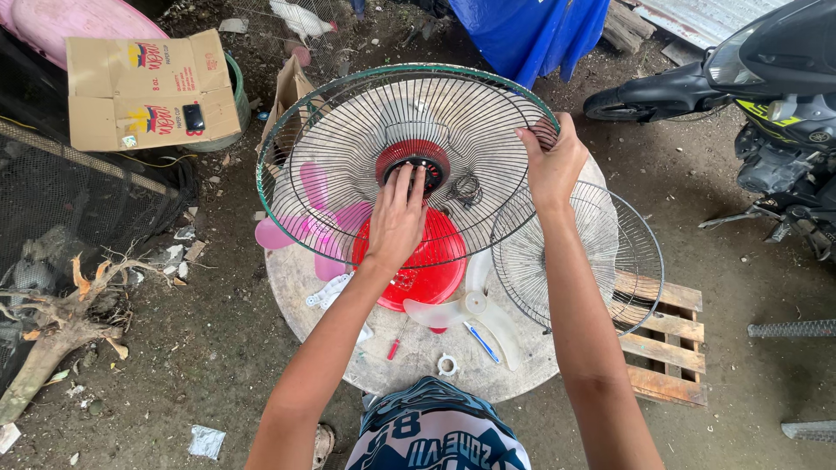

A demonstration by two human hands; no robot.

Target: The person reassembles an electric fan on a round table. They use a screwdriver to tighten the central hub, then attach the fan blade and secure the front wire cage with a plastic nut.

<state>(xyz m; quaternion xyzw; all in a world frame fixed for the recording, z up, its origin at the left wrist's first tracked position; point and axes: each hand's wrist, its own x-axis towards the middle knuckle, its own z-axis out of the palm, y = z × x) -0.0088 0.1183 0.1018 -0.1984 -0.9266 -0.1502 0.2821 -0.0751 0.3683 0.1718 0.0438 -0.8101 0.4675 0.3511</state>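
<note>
I hold a large round wire fan guard (348, 148) with a green rim, tilted up over a round wooden table (292, 287). My right hand (553, 161) grips the guard's right rim. My left hand (399, 213) presses its fingers on the black ring at the centre of the guard, over the red fan motor housing (427, 261). A pink fan blade (296, 228) shows through the wires on the left. A white fan blade (475, 306) lies on the table below the red housing.
A second wire guard (601, 252) leans at the table's right over a wooden pallet (670, 348). Screwdrivers (481, 341), a white ring nut (448, 364) and small white parts lie on the table. A cardboard box (144, 87) sits at left, a motorcycle (766, 96) at right.
</note>
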